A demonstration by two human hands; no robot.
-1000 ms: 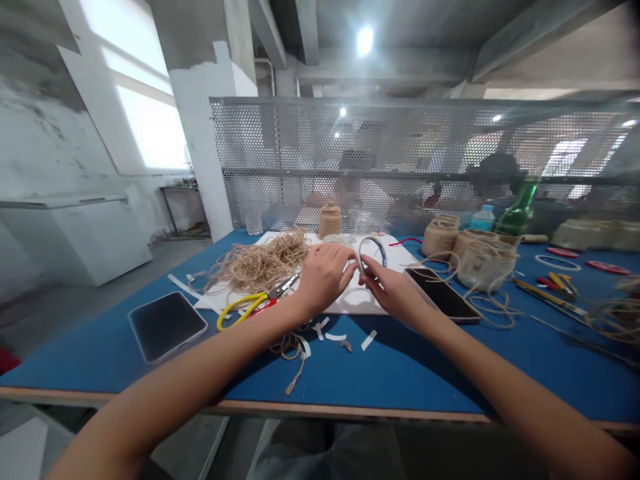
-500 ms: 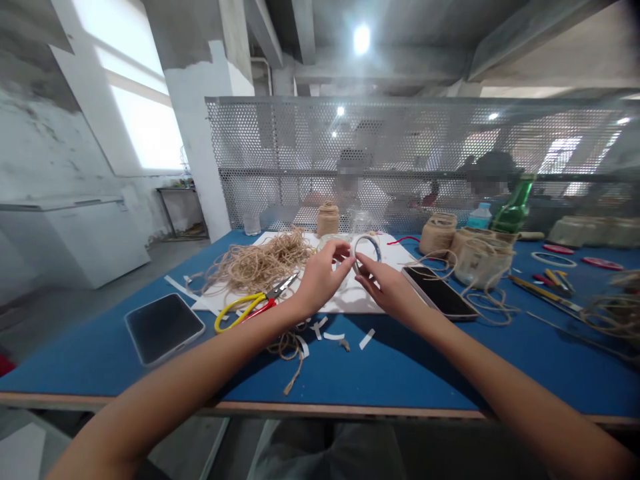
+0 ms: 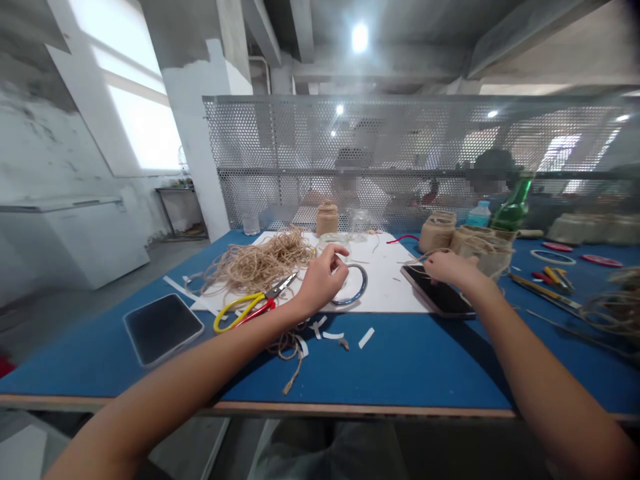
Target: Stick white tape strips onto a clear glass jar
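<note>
Out on the left of the worktop [image 3: 400, 373], there's a dark-screened tablet [image 3: 163, 328] lying face up! Further back a clear cup [image 3: 251, 224] stands near the perforated metal screen [image 3: 295, 150] — and two people show blurred behind it. Over to the right, a green bottle [image 3: 511, 210] rises beside a blue-capped bottle [image 3: 479, 215]! Far left, a white cabinet [image 3: 95, 237] stands on the floor — and a ceiling lamp [image 3: 359, 38] glares overhead.

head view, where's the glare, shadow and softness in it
In the head view, the ceiling light flares white; in the head view, a dark shadow lies beside the right forearm on the blue table; in the head view, the far-right jars look soft.
</note>
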